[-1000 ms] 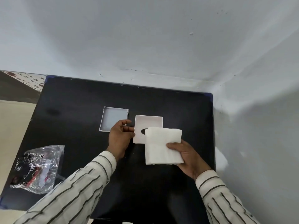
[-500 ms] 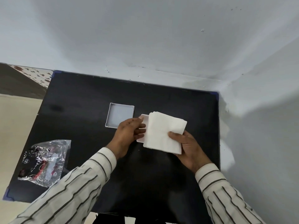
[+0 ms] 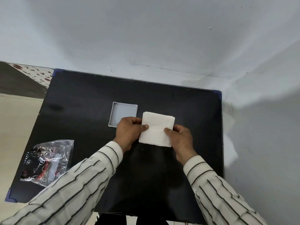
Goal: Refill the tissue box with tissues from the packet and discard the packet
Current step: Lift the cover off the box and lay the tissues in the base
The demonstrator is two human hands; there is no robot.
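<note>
The stack of white tissues sits over the middle of the black table, held between your two hands. Your left hand pinches the stack's left edge, thumb on top and fingers curled beneath. Your right hand pinches the right edge, thumb pressed onto the top sheet. Whether the stack rests on anything underneath cannot be told, since the tissues cover that area. The open white box tray lies flat on the table just left of and behind the stack, with your left hand overlapping its near right corner. The crumpled clear packet with dark printing lies well apart at the table's near left side
</note>
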